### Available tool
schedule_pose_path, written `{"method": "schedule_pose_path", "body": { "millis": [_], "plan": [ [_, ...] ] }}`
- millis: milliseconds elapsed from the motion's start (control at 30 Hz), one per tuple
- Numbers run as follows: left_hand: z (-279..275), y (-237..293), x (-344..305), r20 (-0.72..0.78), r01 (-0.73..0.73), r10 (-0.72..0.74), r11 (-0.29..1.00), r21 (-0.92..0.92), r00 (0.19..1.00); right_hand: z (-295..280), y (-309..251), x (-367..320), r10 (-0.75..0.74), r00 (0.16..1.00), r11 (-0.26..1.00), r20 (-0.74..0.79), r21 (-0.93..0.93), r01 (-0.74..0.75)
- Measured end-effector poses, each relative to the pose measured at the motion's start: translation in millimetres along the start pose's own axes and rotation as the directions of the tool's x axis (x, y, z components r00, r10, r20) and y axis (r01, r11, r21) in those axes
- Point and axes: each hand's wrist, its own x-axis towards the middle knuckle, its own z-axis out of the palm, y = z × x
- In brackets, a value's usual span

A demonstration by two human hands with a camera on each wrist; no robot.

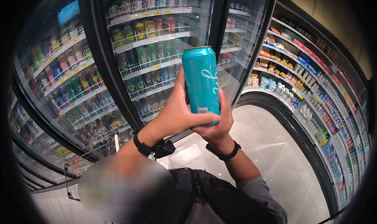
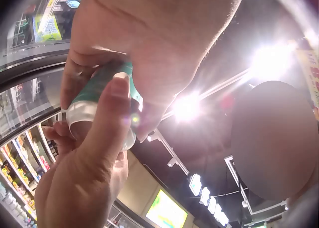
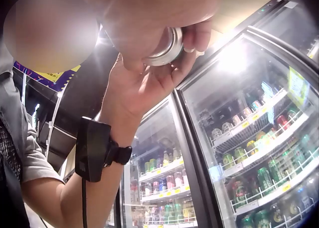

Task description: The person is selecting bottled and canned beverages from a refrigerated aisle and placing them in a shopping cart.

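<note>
A tall teal drink can [image 1: 199,81] with white script lettering stands nearly upright in front of the fridge doors in the head view. My left hand [image 1: 172,110] grips it from the left, its thumb lying across the lower front of the can. On the other side, my right hand [image 1: 220,128] holds the lower right and underside, with fingers up along its side. The left wrist view shows the can's teal side [image 2: 94,88] between both hands. In the right wrist view its silver base [image 3: 168,49] peeks out between the hands.
Glass-door fridges [image 1: 153,47] with shelves of cans and bottles stand ahead and to the left. A curved open chiller [image 1: 302,79] full of packaged goods runs along the right. A wire shopping cart [image 1: 72,177] is at the lower left, on the pale tiled floor [image 1: 267,145].
</note>
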Motion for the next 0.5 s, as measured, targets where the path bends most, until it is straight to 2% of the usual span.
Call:
{"method": "schedule_pose_path", "body": {
  "millis": [167,233,367,500],
  "plan": [
    [1,-7,-5,0.032,-0.042,0.041,0.999,0.023,0.999,-5,4,-2,-0.007,1.000,0.998,0.027,0.058,0.005],
    [2,-4,-8,0.007,0.005,-0.006,0.998,0.056,1.000,-5,4,-5,0.006,0.999,0.997,0.034,0.079,-0.009],
    [4,-5,-10,-0.027,-0.008,0.011,0.991,0.136,1.000,-1,4,-13,0.172,0.982,0.956,0.078,0.227,-0.186],
    [-1,-5,-6,-0.016,0.045,-0.044,0.999,0.026,0.999,0,1,-14,0.317,0.939,0.841,0.133,0.419,-0.343]
  ]
}}
